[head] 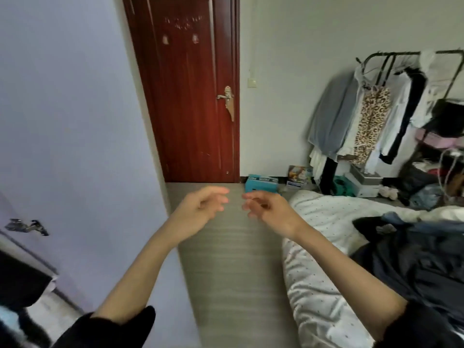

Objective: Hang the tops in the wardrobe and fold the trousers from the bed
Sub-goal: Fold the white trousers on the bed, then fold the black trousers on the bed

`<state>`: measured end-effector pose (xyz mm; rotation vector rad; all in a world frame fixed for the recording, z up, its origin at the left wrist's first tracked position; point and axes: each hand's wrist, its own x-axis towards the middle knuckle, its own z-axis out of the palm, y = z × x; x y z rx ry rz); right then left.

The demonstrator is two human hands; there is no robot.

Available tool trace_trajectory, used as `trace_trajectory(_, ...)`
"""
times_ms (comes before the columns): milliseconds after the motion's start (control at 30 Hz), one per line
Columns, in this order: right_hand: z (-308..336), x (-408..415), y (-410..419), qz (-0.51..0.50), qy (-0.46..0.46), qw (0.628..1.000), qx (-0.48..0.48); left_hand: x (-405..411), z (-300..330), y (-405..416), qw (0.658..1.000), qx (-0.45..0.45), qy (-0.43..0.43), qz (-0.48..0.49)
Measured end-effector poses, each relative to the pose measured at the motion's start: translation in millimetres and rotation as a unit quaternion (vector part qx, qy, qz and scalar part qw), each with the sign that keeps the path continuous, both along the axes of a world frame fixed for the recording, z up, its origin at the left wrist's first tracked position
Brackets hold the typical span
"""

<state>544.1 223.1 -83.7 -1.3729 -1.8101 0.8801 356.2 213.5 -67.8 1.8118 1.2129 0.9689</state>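
i hold left hand [203, 204] and right hand [266, 207] empty, fingers loosely curled, over floor just left of bed [313, 285]. dark clothes heap [414, 259] lies on bed's right side. my advice: turn right, lift single garment by shoulders or waistband, shake flat.

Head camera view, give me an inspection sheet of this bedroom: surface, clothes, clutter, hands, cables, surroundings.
Surface: bed with white dotted quilt, at right.
Job's things: dark clothes heaped on the bed.
Clutter: blue box and other boxes on the floor by the wall.
Hands: left hand and right hand raised over the floor, fingers loosely curled, holding nothing.
Cables: white cable at far right.
Surroundings: closed red door; clothes rack full of garments.
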Motion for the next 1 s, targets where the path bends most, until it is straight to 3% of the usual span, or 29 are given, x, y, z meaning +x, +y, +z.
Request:
trace_trajectory(167,-22.8,149.8,-31.1,-0.122,0.009,0.992,-0.027,155.1,-26.1,12.3,0.994,-0.029,-0.017,-0.108)
trace_trajectory(333,-47.0,268.8,-69.3,-0.226,0.005,0.972,-0.064,275.7,-62.3,22.7,0.971,-0.079,0.025,-0.223)
trace_trajectory(633,-99.3,406.3,-71.9,-0.371,-0.005,0.920,-0.127,434.7,-135.6,77.6,0.928,-0.147,0.068,-0.336)
trace_trajectory(767,-137.3,470.0,-45.3,-0.444,-0.034,0.873,-0.197,506.3,-179.8,124.8,0.904,-0.164,0.123,-0.374)
trace_trajectory(1000,-215.0,556.9,-25.2,-0.547,-0.038,0.778,-0.308,620.2,-254.9,173.9,0.860,-0.092,0.218,-0.452)
